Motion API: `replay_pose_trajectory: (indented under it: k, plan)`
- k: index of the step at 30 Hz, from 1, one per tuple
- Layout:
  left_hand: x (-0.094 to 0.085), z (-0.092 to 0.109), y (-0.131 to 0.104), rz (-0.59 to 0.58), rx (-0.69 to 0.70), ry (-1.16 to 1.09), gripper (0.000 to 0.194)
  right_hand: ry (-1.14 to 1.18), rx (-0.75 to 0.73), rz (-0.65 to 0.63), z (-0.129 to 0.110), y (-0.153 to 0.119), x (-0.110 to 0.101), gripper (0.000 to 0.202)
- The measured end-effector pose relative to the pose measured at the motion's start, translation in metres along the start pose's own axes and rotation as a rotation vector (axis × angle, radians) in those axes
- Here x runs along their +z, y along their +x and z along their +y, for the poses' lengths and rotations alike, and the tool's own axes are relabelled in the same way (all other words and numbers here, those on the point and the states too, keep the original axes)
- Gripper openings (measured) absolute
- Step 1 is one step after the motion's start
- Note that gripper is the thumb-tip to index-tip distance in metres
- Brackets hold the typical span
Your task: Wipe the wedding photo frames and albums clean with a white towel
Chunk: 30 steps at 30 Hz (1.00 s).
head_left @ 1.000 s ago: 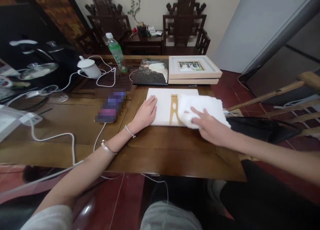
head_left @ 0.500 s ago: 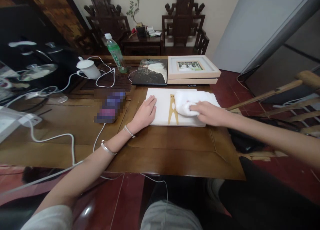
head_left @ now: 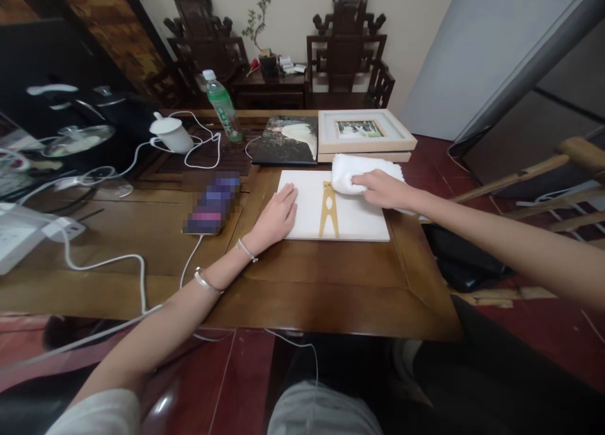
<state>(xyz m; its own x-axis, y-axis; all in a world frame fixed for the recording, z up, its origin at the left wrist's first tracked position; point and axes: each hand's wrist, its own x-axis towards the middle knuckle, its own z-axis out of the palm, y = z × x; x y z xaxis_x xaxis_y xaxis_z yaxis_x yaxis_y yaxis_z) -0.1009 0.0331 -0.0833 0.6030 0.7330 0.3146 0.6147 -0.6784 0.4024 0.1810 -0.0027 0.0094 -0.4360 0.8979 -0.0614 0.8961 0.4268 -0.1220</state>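
A white rectangular board (head_left: 307,217) lies flat on the wooden table, with a yellow-gold A-shaped figure (head_left: 328,215) on its face. My left hand (head_left: 278,213) rests on the board's left edge, its fingers stretched out. Bunched in the fingers of my right hand (head_left: 382,188) is a white cloth (head_left: 350,175). The cloth covers the board's upper right corner, and its near left end touches the top of the figure. Behind the board lie a dark photo panel (head_left: 278,146) and light wooden picture frames (head_left: 326,146), stacked.
On the left of the table (head_left: 321,290) are a phone (head_left: 215,202) on a charging cable, a lidded white cup (head_left: 172,134), a green-labelled bottle (head_left: 222,107) and a power strip (head_left: 19,236). White cables cross that side. A wooden chair (head_left: 520,176) stands at the right.
My right hand has moved the cloth away from me, toward the board's far edge, baring the lower right of the board. My left hand stays on the left edge.
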Motion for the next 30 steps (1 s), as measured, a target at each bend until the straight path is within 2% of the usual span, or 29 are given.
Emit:
replay_pose_trajectory:
  k: [9, 13, 17, 22, 26, 30]
  plan:
    - [-0.003, 0.007, 0.000, -0.028, -0.022, 0.042, 0.047, 0.096, -0.065, 0.017, -0.063, -0.093, 0.033, 0.040]
    - [-0.004, 0.007, 0.000, -0.039, -0.019, 0.063, 0.047, 0.142, -0.090, -0.028, -0.080, -0.110, 0.030, 0.040]
    - [-0.002, 0.004, 0.000, -0.024, -0.007, 0.065, 0.047, 0.109, -0.073, -0.073, -0.076, -0.093, 0.015, 0.033]
    - [-0.001, 0.002, 0.000, -0.019, -0.002, 0.061, 0.047, 0.070, -0.026, -0.034, -0.049, -0.051, 0.004, 0.027]
    - [-0.001, 0.001, 0.000, -0.016, 0.002, 0.049, 0.048, 0.113, 0.039, 0.056, -0.038, -0.010, 0.006, 0.025]
    - [-0.001, 0.000, -0.001, -0.020, 0.002, 0.040, 0.049, 0.055, 0.081, 0.079, -0.052, 0.023, 0.019, 0.037]
